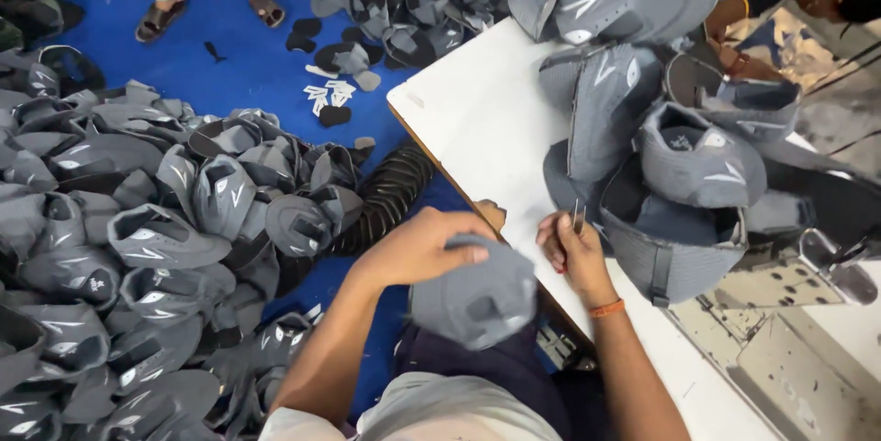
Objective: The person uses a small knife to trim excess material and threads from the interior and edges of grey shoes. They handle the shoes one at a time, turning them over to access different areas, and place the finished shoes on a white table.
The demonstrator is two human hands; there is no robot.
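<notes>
Right hand (571, 253), seemingly around half-hidden tweezers (578, 217)

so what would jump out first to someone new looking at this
The huge heap of grey fabric shoe uppers on the blue floor mat at left, and a second stack on the white table. In the middle, the left hand grips one grey upper while the right hand pinches small metal snips.

At the white table (477, 120) edge, the left hand (418, 246) grips a grey shoe upper (477, 299); the right hand (571, 248) pinches small metal snips (578, 215).
</notes>
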